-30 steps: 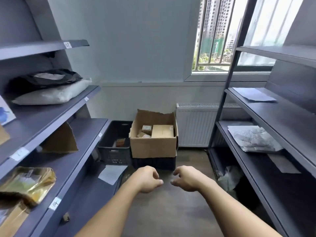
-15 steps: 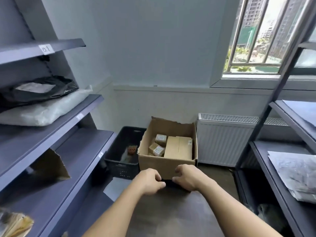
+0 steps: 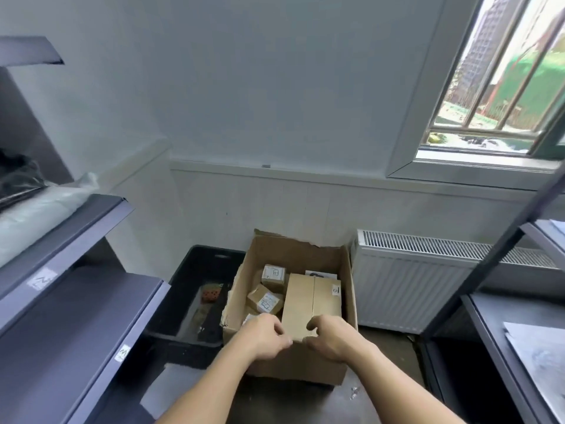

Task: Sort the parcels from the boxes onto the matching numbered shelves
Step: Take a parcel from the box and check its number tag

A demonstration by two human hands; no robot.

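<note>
Head cam: my L hand (image 3: 265, 336) & R hand (image 3: 332, 338) both curl onto the near end of the long brown parcel (image 3: 312, 298), pinching its edge. It lies inside the cardboard box (image 3: 293, 252), w/ small labelled parcels (image 3: 266, 299) just left of it. The box sits btw the black crate (image 3: 195, 261) & the radiator (image 3: 397, 289).

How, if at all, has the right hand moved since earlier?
Yes. The right hand moved forward: earlier short of the cardboard box, it now reaches over its near rim at the large parcel.
</note>
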